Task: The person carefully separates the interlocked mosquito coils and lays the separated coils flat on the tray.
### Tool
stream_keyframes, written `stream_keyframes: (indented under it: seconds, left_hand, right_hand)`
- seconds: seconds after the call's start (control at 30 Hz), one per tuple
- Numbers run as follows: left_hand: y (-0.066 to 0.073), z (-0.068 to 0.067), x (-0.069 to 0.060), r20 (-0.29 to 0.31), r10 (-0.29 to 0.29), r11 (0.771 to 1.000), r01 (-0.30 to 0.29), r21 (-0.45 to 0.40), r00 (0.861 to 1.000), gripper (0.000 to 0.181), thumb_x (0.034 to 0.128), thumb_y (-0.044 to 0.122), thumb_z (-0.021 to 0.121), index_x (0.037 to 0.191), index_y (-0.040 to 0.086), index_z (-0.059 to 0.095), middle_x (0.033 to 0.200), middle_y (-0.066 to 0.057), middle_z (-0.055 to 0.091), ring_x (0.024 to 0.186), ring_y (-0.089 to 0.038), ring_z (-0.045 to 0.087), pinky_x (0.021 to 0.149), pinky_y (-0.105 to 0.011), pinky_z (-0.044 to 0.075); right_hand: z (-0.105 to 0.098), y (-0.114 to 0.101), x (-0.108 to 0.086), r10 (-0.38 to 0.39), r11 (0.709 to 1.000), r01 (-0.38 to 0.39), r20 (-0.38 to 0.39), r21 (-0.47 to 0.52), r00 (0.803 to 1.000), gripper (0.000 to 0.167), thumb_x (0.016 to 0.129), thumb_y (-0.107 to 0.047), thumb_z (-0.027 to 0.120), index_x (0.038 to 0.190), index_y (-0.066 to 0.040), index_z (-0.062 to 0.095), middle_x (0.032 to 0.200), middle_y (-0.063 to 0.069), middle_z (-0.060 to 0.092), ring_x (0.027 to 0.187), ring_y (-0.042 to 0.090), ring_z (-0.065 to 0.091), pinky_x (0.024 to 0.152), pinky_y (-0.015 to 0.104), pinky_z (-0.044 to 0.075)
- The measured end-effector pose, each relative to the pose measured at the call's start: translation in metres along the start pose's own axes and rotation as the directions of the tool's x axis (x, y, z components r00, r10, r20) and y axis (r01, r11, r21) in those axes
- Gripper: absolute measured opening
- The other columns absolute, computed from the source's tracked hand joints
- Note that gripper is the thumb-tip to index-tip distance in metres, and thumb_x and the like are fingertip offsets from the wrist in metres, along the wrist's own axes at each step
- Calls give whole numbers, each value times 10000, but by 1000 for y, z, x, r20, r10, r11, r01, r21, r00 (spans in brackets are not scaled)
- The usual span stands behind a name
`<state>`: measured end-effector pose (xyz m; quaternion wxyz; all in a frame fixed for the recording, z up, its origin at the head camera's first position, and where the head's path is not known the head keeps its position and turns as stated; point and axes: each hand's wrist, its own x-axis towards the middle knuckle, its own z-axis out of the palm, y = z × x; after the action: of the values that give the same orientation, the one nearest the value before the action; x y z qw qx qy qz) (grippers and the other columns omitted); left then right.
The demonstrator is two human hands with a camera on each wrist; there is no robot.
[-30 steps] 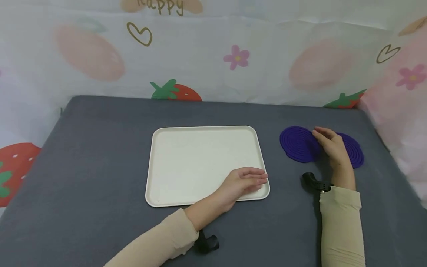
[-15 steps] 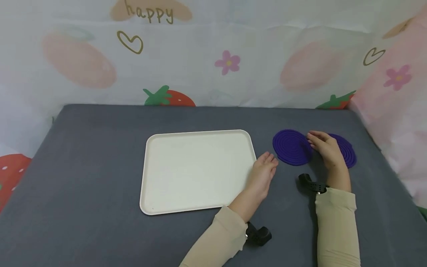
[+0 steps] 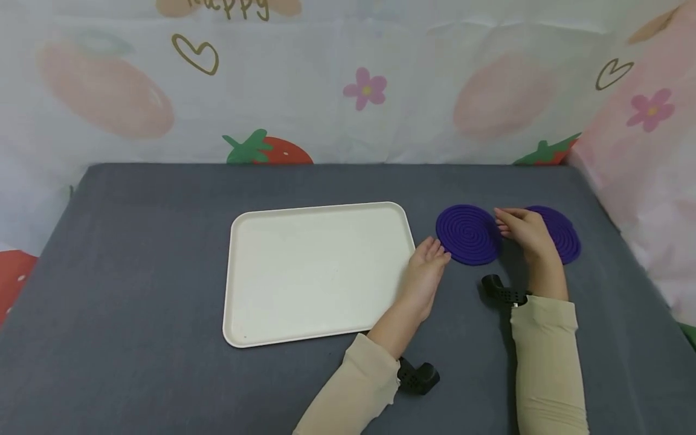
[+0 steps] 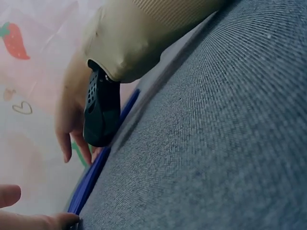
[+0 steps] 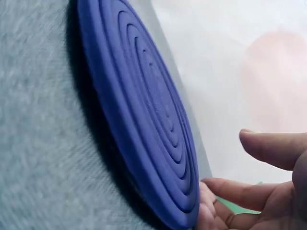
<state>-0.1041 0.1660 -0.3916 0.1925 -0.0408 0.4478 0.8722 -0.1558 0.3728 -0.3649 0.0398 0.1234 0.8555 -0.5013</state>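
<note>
Two round purple mats with a coiled pattern lie side by side on the dark grey cloth. My left hand (image 3: 424,275), fingers extended, reaches past the tray's right side, and its fingertips touch the left rim of the nearer-to-centre mat (image 3: 467,234). At that mat's right rim is my right hand (image 3: 526,232), which partly covers the second mat (image 3: 560,232). In the right wrist view, the mat's coiled face (image 5: 153,96) stands out and the right thumb (image 5: 268,146) is apart from it. Whether the mat has more than one layer, I cannot tell.
A cream rectangular tray (image 3: 321,272) lies left of the mats, partly hidden by the left hand. Black wrist devices, one left (image 3: 418,377) and one right (image 3: 502,290), sit at the cuffs. A printed curtain (image 3: 304,78) hangs behind the table.
My left hand has moved from over the tray's lower right corner to the mat's left rim. The right hand stays by the mat. The head view has shifted slightly.
</note>
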Motion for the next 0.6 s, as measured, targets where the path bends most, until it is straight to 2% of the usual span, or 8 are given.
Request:
stream_keyframes:
  seconds: [0.13, 0.23, 0.3, 0.33, 0.4, 0.47, 0.53, 0.6]
  left_hand:
    - [1, 0, -1, -18, -13, 1000, 13, -28, 1000, 592, 934, -10, 466, 1447, -91, 182, 1490, -223, 271, 1377, -316, 255, 1126, -386, 239]
    - [2, 0, -1, -20, -17, 999, 17, -29, 1000, 589, 932, -10, 470, 1445, -88, 193, 1488, -221, 277, 1376, -315, 257, 1126, -383, 240]
    - [2, 1, -2, -23, -19, 999, 18, -29, 1000, 584, 929, -16, 472, 1440, -94, 202, 1482, -227, 284, 1372, -320, 264, 1125, -386, 243]
    - [3, 1, -2, -22, -19, 999, 19, -30, 1000, 583, 927, -18, 473, 1439, -96, 204, 1481, -229, 285, 1372, -323, 264, 1125, -385, 243]
    - [3, 0, -2, -18, -19, 999, 18, -32, 1000, 584, 923, -26, 474, 1435, -103, 205, 1479, -234, 284, 1372, -329, 262, 1125, -387, 243]
    - [3, 0, -2, -12, -18, 999, 18, -33, 1000, 586, 920, -32, 475, 1434, -106, 203, 1479, -238, 281, 1372, -334, 260, 1124, -388, 244]
    - [2, -1, -1, -8, -21, 999, 21, -38, 1000, 591, 915, -36, 483, 1434, -101, 209, 1478, -233, 285, 1371, -332, 262, 1123, -383, 248]
    - [2, -1, -1, -3, -24, 999, 24, -38, 1000, 593, 912, -41, 487, 1434, -99, 213, 1477, -231, 289, 1369, -328, 268, 1119, -375, 259]
  right_hand:
    - [0, -2, 1, 29, 999, -28, 19, -46, 999, 637, 979, -349, 465, 1309, 191, 389, 969, 27, 499, 753, -24, 494, 676, 83, 470]
    - [-4, -2, 0, 50, 998, -48, 58, -32, 997, 654, 982, -380, 443, 1321, 174, 366, 1037, 29, 453, 819, 7, 456, 712, 97, 447]
    - [-7, -1, -1, 56, 998, -59, 101, 24, 993, 560, 985, -380, 443, 1302, 81, 410, 1073, 8, 432, 858, 20, 448, 734, 111, 437]
    - [-9, 0, -2, 62, 994, -73, 130, 86, 990, 488, 986, -362, 456, 1276, 28, 423, 1069, -9, 424, 846, 26, 443, 724, 126, 433]
    - [-11, 1, -3, 63, 969, -103, 179, 226, 982, 328, 981, -295, 499, 1199, -60, 431, 1021, -30, 445, 794, 33, 463, 689, 158, 445]
    - [-13, 4, -5, 52, 920, -130, 214, 369, 975, 210, 966, -194, 543, 1119, -110, 426, 925, -45, 484, 711, 29, 502, 628, 178, 465]
    - [-13, 5, -7, 28, 863, -138, 226, 486, 974, 228, 947, -94, 564, 1123, -111, 420, 838, -44, 512, 641, 48, 512, 577, 198, 467]
    - [-13, 7, -8, -17, 824, -113, 223, 556, 975, 247, 942, -21, 547, 1139, -110, 428, 797, -38, 564, 645, 64, 548, 572, 207, 482]
